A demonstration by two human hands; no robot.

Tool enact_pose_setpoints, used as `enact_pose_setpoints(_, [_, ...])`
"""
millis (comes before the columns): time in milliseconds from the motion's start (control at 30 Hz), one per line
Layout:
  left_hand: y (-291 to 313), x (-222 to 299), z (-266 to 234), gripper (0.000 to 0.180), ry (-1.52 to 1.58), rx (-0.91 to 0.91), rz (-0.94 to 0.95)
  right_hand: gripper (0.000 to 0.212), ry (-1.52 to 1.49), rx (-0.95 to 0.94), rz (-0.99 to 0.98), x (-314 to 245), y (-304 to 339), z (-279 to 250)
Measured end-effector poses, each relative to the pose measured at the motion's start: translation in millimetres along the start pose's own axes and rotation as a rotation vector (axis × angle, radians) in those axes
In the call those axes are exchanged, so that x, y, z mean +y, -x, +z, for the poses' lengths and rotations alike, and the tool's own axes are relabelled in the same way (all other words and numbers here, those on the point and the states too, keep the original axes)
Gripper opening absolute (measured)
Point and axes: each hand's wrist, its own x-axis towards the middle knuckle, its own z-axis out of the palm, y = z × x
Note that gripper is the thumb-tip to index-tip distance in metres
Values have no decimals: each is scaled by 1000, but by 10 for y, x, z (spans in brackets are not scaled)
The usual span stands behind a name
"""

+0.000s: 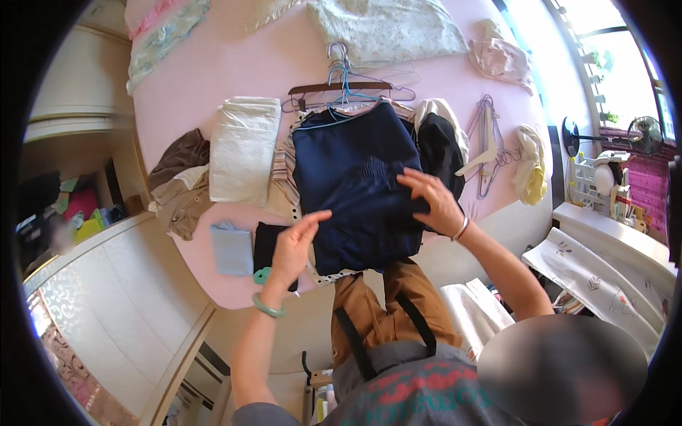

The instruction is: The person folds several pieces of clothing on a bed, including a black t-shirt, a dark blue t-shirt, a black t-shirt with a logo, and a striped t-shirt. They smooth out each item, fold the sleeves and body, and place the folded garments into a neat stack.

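Observation:
A dark navy garment [359,167] with a gathered elastic section lies on top of a pile of clothes at the near edge of the bed. My right hand [435,202] is over its right side, fingers spread, and seems to touch the cloth. At its lower left edge, my left hand [295,248] has its fingers stretched out and grips nothing. Whether either hand presses on the cloth, I cannot tell. Above the garment's top edge several hangers stick out, one with a brown wooden bar [341,87]. Striped cloth [285,170] shows from under the pile.
Left of the pile lie folded white cloth [245,149], brown clothes [181,188], a folded light-blue cloth [231,248] and a black one [268,245]. To the right are a black garment [439,145], loose hangers [486,153] and yellowish cloth [531,167]. A floral pillow [387,32] lies farther back.

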Motion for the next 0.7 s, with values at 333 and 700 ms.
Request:
enact_pose_setpoints(333, [418,-1586,877,28,36,-120,-338,42,-134,-325,337,622,1259,1168])
enact_pose_setpoints(700, [-552,-2046,716,62,156,-2,-271,38,-359,98,758,1138,364,1360])
